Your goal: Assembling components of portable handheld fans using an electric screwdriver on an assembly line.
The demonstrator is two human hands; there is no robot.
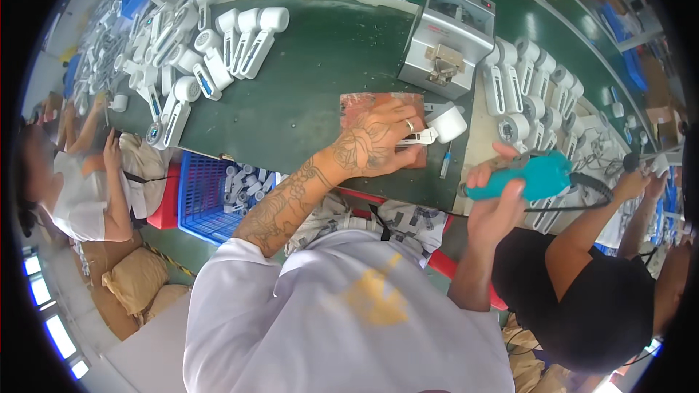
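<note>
My left hand is closed round the handle of a white round-headed appliance, shaped like a small hair dryer. It lies on a reddish-brown pad on the green bench, its round head pointing right. In my right hand is a teal electric screwdriver, held off to the right of the appliance, with a black cord running from its right end. The screwdriver's tip is hard to make out. Between the two hands lies a small blue-handled screwdriver.
A grey metal machine stands behind the pad. White appliances are piled at left and lined up at right. A blue basket of white parts sits below the bench. Co-workers are close at left and right.
</note>
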